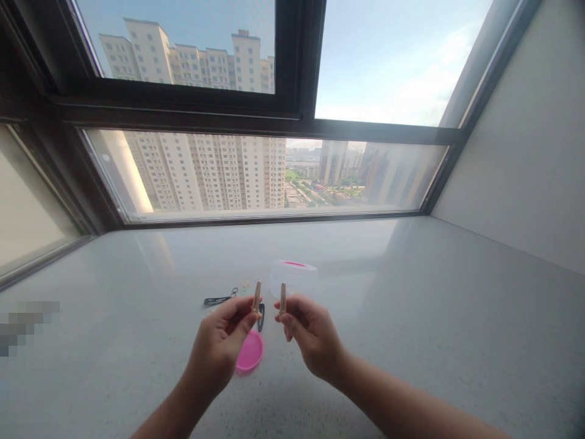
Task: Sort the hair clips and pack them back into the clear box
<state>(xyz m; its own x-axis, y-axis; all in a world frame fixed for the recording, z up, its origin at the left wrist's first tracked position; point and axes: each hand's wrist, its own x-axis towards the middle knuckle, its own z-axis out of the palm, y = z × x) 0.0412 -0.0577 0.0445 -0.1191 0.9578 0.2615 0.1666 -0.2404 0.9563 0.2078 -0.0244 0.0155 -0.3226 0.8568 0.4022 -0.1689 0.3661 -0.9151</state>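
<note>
Two hands (218, 344) (312, 337), two beige clips (256, 297) (283, 299), two black clips (219, 299) (261, 321), one pink lid (250, 355), one clear tub (292, 278)

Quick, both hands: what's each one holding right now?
Left hand: closed on a slim tan clip.
Right hand: closed on a second tan clip.

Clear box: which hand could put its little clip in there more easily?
Probably the right hand: its tan clip stands just in front of the clear box. The left hand holds the other tan clip farther to the side, near the pink lid.
</note>
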